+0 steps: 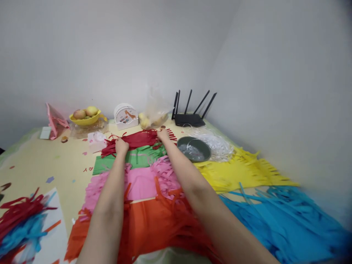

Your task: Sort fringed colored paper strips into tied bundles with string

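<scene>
Both my arms reach across the table to a dark red fringed cloth (141,139). My left hand (121,146) is closed on its left part, and my right hand (163,135) grips its right end; the fingertips are partly hidden. Just below it lies a green fringed piece (140,158). Nearer to me are a pink fringed piece (140,182) and an orange-red one (150,220), partly covered by my forearms. More dark red strips hang over the orange-red piece.
Yellow (236,172) and blue (288,227) fringed pieces lie to the right. Beyond are a dark bowl (203,143), white strands (217,141) and a black router (189,119). A fruit basket (87,120), coaster holder (125,116) and plastic bag (155,110) stand along the wall. Cut strips (27,220) lie left.
</scene>
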The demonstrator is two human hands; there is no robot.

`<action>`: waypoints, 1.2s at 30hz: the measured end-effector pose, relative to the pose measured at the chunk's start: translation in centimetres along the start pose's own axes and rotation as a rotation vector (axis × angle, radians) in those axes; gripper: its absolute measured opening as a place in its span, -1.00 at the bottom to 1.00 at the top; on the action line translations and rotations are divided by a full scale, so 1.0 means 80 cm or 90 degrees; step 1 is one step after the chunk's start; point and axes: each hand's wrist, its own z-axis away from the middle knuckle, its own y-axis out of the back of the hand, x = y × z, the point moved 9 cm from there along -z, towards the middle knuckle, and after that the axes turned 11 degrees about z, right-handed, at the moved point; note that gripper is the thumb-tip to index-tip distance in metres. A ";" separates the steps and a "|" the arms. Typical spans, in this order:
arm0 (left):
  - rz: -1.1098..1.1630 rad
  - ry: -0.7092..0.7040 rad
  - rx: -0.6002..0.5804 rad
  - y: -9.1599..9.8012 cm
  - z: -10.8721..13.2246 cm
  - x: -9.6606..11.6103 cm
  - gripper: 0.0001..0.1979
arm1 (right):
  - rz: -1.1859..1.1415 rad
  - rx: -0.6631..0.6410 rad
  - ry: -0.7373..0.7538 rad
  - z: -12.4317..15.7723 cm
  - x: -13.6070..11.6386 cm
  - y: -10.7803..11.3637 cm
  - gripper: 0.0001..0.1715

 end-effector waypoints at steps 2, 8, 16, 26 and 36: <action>-0.002 -0.022 0.000 0.004 -0.002 0.005 -0.62 | 0.018 0.010 -0.004 0.007 0.002 0.013 -0.58; -0.113 -0.089 -0.148 -0.057 0.003 0.024 -0.69 | 0.085 -0.081 0.200 0.022 -0.069 0.007 -0.67; -0.204 -0.118 -0.287 -0.086 0.002 0.007 -0.70 | 0.173 -0.162 0.275 0.026 -0.076 -0.044 -0.61; -0.211 -0.094 -0.314 -0.077 -0.011 0.013 -0.72 | 0.128 -0.146 0.279 0.029 -0.055 -0.029 -0.73; -0.215 -0.012 -0.340 -0.080 -0.030 0.013 -0.72 | 0.067 -0.154 0.212 0.013 -0.041 -0.038 -0.83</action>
